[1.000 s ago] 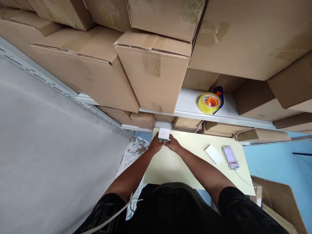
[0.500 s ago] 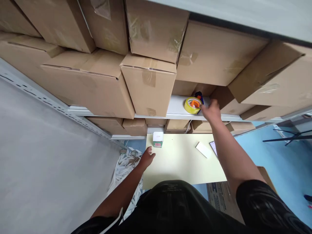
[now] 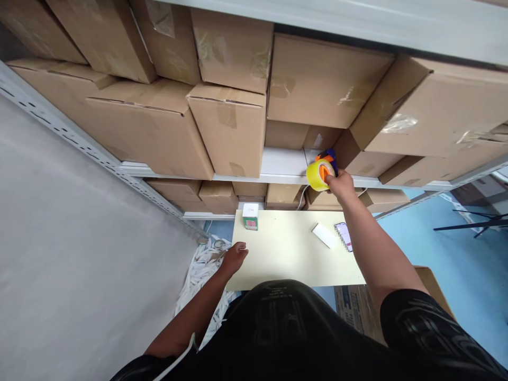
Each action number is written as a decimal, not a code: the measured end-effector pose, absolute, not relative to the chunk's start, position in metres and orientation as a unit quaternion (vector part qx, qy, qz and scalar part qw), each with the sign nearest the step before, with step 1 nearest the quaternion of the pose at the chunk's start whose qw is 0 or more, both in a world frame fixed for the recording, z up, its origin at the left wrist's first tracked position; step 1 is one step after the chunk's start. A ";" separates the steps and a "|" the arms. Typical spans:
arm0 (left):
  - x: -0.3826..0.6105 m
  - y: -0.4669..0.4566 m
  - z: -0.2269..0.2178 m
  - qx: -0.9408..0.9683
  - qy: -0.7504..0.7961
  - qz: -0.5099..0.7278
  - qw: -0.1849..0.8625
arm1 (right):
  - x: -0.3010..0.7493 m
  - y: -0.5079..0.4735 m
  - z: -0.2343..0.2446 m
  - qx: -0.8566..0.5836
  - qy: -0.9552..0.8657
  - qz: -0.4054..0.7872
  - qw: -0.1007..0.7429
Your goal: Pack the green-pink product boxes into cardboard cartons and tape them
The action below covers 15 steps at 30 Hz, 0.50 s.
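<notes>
My right hand (image 3: 340, 186) is raised at the front edge of the white shelf (image 3: 283, 163) and grips a tape dispenser (image 3: 321, 171) with a yellow roll, an orange core and a blue handle. My left hand (image 3: 234, 256) rests at the left edge of the pale yellow table (image 3: 286, 254), its fingers loosely curled with nothing in them. A small white box (image 3: 250, 216) with a green and red side stands at the table's far left corner, apart from both hands.
Taped cardboard boxes (image 3: 232, 127) fill the shelves above and behind the table. A flat white box (image 3: 325, 235) and a phone (image 3: 343, 236) lie on the table's right part. White straps (image 3: 204, 267) pile on the floor at left. A cardboard box (image 3: 357, 312) sits at lower right.
Both hands let go of the small white box. My right hand reached up to the shelf, took the tape dispenser and tipped it up. My left hand drew back to the table's left edge.
</notes>
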State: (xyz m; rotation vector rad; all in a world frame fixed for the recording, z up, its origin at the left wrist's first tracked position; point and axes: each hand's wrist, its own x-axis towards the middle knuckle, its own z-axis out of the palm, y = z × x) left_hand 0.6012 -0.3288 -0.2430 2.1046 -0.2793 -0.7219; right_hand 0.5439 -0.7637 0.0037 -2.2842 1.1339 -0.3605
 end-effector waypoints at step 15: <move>0.457 -0.398 -0.225 0.886 -0.111 -0.254 0.372 | 0.323 -0.720 -0.246 -0.876 0.347 0.172 0.287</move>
